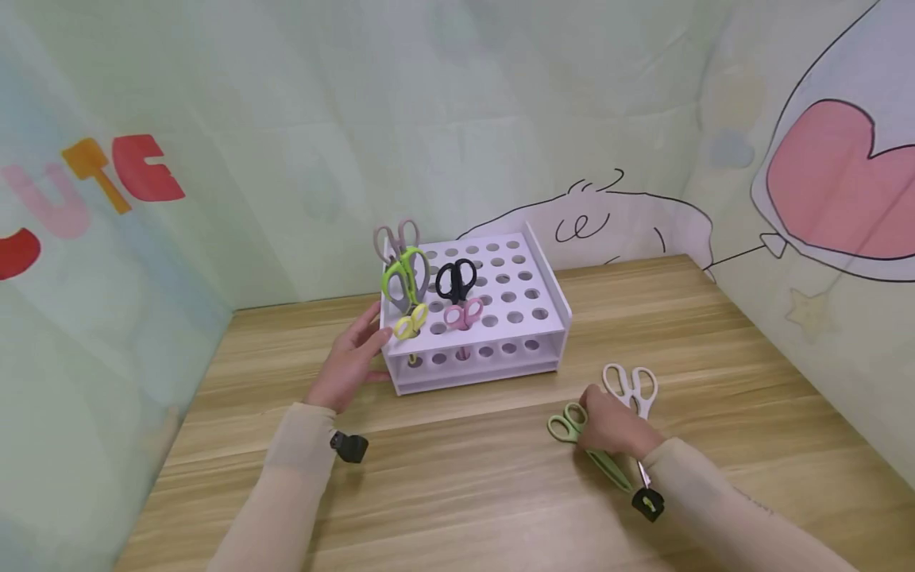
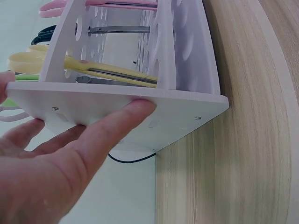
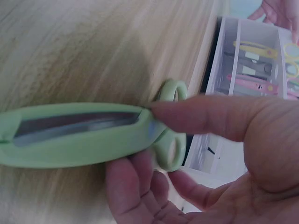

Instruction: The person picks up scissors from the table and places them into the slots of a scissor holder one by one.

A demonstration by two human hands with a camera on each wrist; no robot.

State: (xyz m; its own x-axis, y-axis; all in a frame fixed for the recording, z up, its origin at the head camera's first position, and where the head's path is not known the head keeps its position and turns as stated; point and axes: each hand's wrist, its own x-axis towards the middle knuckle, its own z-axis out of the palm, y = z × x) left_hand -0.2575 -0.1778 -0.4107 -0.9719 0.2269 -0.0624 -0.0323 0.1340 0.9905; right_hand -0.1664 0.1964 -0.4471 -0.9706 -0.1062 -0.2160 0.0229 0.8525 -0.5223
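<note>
My right hand [image 1: 615, 425] pinches a pair of light green scissors [image 3: 79, 149] between thumb and fingers, near where the handles meet the green-covered blades. Beside that hand lies a pair of white-handled scissors [image 1: 635, 394], partly hidden under the wrist. At the left, my left hand [image 1: 346, 361] rests against the side panel of a white rack [image 1: 475, 340] with round holes, its fingers extended along the panel. Yellow scissors [image 1: 411, 322], pink scissors [image 1: 465, 314], black scissors [image 1: 456, 283], lime-green and grey scissors [image 1: 405, 278] and mauve scissors [image 1: 394, 242] stand handles up in the rack.
The wooden table [image 1: 465, 477] meets a pale printed cloth wall [image 1: 322, 143] behind the rack. Rows of bare holes fill the rack's right half. A small black device [image 1: 349, 446] is worn at the left wrist, another [image 1: 648, 504] at the right.
</note>
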